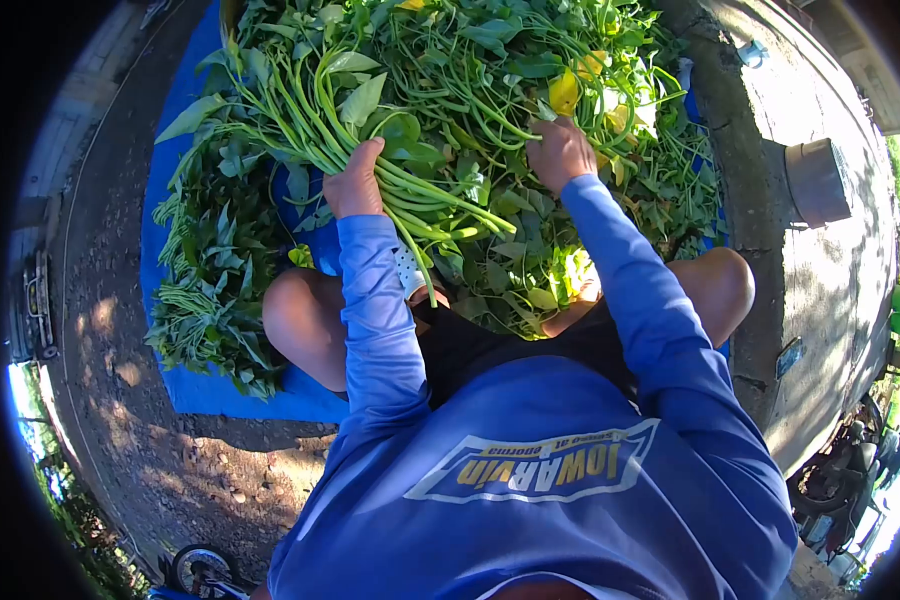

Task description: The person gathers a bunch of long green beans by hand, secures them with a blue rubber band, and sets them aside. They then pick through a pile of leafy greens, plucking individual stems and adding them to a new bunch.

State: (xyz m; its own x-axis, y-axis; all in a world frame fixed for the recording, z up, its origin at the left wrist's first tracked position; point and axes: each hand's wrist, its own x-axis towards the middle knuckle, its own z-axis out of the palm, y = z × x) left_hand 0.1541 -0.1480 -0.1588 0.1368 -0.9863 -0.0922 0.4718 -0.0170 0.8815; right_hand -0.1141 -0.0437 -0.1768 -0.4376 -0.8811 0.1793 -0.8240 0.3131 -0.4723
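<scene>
My left hand (355,182) is closed around a thick bunch of long green leafy stems (310,130). Their cut ends point right, toward my lap, and the leaves fan out to the upper left. Over the big heap of leafy greens (450,75), my right hand (562,155) is closed with its fingers pinched at a green stem. The stem's far end is lost among the leaves. A few yellow leaves (564,92) lie just beyond that hand.
A blue tarp (215,390) lies under the greens. Bundled greens (210,310) rest at the left, beside my knee. To the right run a concrete ledge (730,150) and a grey bucket-like container (818,183). A motorcycle wheel (202,570) shows at the lower left.
</scene>
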